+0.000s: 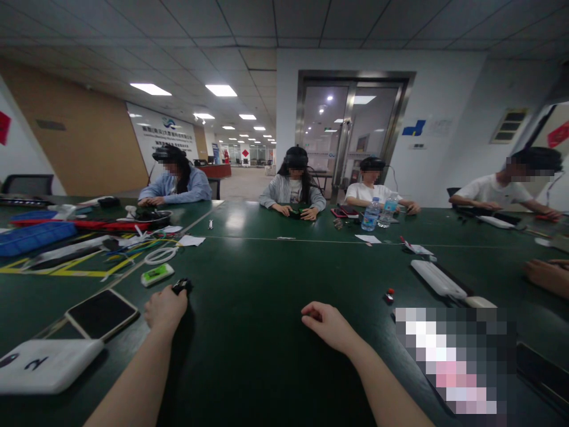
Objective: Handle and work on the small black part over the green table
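Note:
My left hand (165,309) is closed around a small black object (182,287) on the left side of the dark green table (249,356). The object's top sticks out past my fingers; its kind cannot be made out. My right hand (328,325) rests on the table near the middle, fingers loosely curled, with a small gap between thumb and forefinger and nothing visible in it. Just beyond my left hand lies a green and white packet (157,274). A phone (102,313) with a dark screen lies left of that hand, beside a white box-like device (48,365).
Cables (160,255) and a blue tray (35,237) lie at the far left. Water bottles (370,214) stand across the table. To the right are a small red-topped item (390,295), a white elongated device (438,279) and a blurred-out flat object (448,362). Several people sit around the table.

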`<state>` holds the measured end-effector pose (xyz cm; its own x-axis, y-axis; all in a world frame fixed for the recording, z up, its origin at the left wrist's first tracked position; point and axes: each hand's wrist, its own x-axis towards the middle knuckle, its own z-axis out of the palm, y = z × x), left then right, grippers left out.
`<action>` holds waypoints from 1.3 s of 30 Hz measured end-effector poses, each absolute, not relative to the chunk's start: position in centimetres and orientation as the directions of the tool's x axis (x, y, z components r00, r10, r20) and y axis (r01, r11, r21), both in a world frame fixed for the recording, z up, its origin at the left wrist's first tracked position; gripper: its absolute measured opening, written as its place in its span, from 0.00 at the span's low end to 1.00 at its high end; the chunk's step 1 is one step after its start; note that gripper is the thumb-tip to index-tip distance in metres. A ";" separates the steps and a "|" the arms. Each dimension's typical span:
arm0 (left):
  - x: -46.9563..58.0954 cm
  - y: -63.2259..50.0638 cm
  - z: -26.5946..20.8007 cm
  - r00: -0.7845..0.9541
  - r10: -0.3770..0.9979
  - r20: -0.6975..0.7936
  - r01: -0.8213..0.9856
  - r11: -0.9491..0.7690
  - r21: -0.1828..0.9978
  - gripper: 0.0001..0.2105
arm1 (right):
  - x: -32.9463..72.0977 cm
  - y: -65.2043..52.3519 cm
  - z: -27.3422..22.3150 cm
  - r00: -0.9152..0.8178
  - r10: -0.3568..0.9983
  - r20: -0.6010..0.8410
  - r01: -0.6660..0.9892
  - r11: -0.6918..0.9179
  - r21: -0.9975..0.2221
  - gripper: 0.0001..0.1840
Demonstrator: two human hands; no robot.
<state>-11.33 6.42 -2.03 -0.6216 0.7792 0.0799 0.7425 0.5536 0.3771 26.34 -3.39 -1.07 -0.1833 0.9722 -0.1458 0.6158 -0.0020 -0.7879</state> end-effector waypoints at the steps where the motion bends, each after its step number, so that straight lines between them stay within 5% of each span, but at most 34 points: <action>1: -11.3 6.4 -2.0 -0.622 0.779 0.080 0.743 0.554 0.375 0.24 | 26.3 -3.4 -1.1 -0.185 0.972 -0.142 0.616 0.002 -0.788 0.15; 17: -10.7 6.2 -1.6 -0.566 0.821 0.074 0.792 0.516 0.328 0.24 | 26.2 -3.4 -1.1 -0.168 0.974 -0.152 0.608 -0.019 -0.793 0.14; 22: -5.8 5.4 -2.1 -0.089 0.986 0.143 0.963 0.048 0.266 0.22 | 26.1 -3.5 -0.9 -0.174 0.975 -0.139 0.599 -0.007 -0.800 0.14; 28: 0.9 1.7 -2.4 0.399 0.912 0.100 0.794 -0.398 0.460 0.20 | 25.7 -4.0 0.0 -0.164 0.983 -0.080 0.602 0.036 -0.797 0.14; 32: 2.7 -0.6 -1.3 0.619 0.780 0.088 0.613 -0.551 0.566 0.18 | 25.1 -4.6 1.0 -0.230 0.973 0.017 0.652 0.167 -0.740 0.16; 39: 3.3 -1.7 0.2 0.734 0.675 0.082 0.502 -0.619 0.604 0.17 | 24.0 -5.0 1.0 -0.406 0.913 0.020 0.664 0.311 -0.680 0.18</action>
